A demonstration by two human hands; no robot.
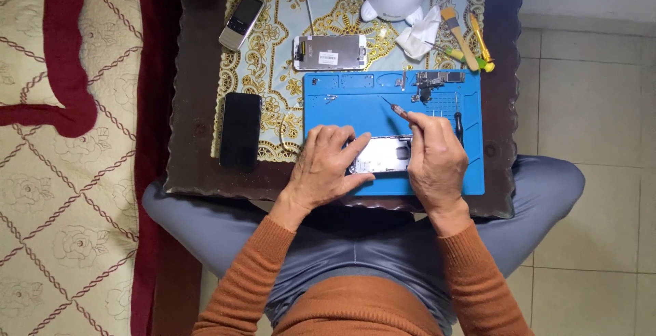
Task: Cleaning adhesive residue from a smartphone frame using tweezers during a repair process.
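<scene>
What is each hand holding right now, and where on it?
Left hand grips the opened phone by its left end. Right hand pinches a thin tool near its lower end.

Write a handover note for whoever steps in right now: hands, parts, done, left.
Left hand: grips and steadies the opened phone body on the blue work mat.
Right hand: holds a thin tool, tip pointing up-left, over the phone's right end.
Parts: detached screen panel lies above the mat; small removed parts sit at the mat's top right; a black-handled screwdriver lies beside the right hand.
Done: phone opened, screen off.
Left: the body is still open on the mat; nothing reassembled.
</scene>
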